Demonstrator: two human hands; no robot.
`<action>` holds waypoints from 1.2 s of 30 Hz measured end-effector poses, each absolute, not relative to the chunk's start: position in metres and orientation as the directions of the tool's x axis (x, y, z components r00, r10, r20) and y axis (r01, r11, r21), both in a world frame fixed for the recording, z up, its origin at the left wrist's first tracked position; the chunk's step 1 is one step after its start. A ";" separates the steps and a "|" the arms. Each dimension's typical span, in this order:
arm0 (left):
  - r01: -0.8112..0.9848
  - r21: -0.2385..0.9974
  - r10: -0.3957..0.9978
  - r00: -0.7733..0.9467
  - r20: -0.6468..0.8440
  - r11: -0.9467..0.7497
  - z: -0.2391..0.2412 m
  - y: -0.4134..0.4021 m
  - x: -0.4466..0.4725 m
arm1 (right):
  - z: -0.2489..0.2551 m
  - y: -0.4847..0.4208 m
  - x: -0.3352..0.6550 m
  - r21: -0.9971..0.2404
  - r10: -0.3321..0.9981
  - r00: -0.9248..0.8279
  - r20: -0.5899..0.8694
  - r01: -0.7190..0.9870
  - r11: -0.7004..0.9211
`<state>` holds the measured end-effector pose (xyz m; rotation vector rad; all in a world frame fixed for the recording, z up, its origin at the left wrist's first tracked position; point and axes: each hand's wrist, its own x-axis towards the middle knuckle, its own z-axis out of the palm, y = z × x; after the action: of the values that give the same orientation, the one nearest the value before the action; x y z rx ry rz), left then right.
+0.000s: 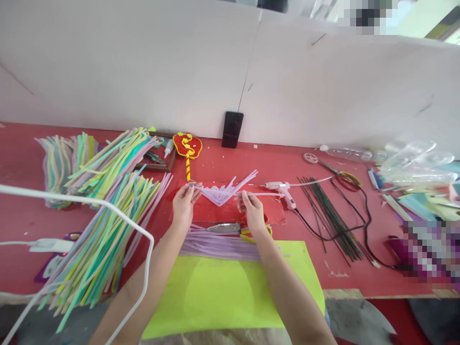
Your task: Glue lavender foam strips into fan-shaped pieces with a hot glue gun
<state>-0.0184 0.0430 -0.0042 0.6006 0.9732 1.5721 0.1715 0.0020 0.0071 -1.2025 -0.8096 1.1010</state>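
A V-shaped weave of lilac strips (218,195) is held up over a red board (276,213) in the head view. My left hand (184,201) pinches the left ends of its strips between thumb and fingers. My right hand (251,207) is closed on a single long lilac strip (268,194), which lies level and points right. Whether this strip joins the weave, I cannot tell. Scissors (224,228) with yellow handles lie just below, partly hidden by my right hand. Under them is a row of loose lilac strips (219,247) on a lime-green sheet (215,292).
Bundles of pastel strips (104,235) fill the left side, with a white cable (118,215) crossing in front. A pink glue gun (283,188), dark green sticks (332,218) and more scissors (347,178) lie right. A red-and-yellow fan-shaped ornament (187,146) and a phone (233,129) are behind.
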 end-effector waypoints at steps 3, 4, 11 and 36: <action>-0.557 0.830 0.956 -0.254 -0.144 -0.023 -0.003 0.043 -0.020 | 0.008 0.002 0.170 -0.977 0.953 0.292 -0.078 -0.214 -0.014; -0.560 0.828 0.954 -0.262 -0.147 -0.026 -0.003 0.043 -0.021 | 0.007 0.002 0.169 -0.977 0.954 0.289 -0.080 -0.213 -0.018; -0.530 0.845 0.942 -0.313 -0.119 -0.069 -0.004 0.043 -0.024 | 0.004 0.002 0.169 -0.977 0.956 0.281 -0.085 -0.211 -0.025; -0.500 0.820 0.959 0.193 -0.207 0.278 -0.004 0.029 0.004 | 0.002 0.004 0.173 -0.963 0.945 0.309 -0.105 -0.269 -0.019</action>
<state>0.0043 0.0293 -0.0036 0.6866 0.8244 1.1445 0.1732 0.0035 0.0017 -1.1950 -0.7485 1.1254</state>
